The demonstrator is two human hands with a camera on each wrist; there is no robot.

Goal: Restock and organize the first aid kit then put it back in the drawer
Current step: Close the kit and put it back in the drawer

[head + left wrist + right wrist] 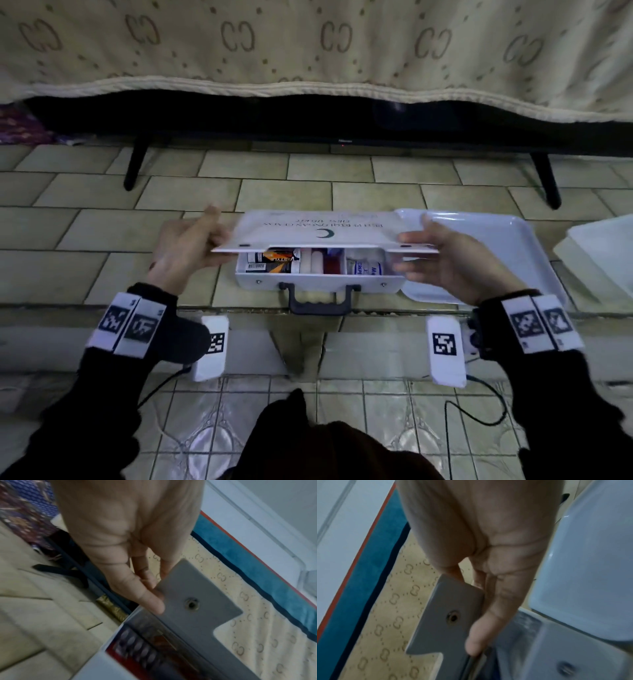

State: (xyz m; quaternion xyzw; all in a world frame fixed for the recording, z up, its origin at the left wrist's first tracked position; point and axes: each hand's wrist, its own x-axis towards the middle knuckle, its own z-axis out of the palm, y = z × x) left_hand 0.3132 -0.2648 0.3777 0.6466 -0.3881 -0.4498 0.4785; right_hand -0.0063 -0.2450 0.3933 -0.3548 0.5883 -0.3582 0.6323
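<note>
Overhead, a patterned bedspread (pixel 308 44) hangs across twelve o'clock, with a dark TV (pixel 342 133) standing on the tiled floor (pixel 85 222) beneath it. At three o'clock of the kit lies a white tray (pixel 496 240), bare where it shows, which suggests the supplies have gone into the kit.

Centre of the head view sits the first aid kit (pixel 318 277) on the floor, handle (pixel 320 301) toward six o'clock. Its lid (pixel 315 229) is partly raised, so boxes and rolls show in the gap. Both hands hold the lid by its front corners, likely to keep it level over the contents as it swings. The left hand (pixel 185 250) pinches the nine o'clock corner, thumb (pixel 150 601) on top. The right hand (pixel 455 263) grips the three o'clock corner, thumb (pixel 481 632) along its edge.

The drawer is not in view.
</note>
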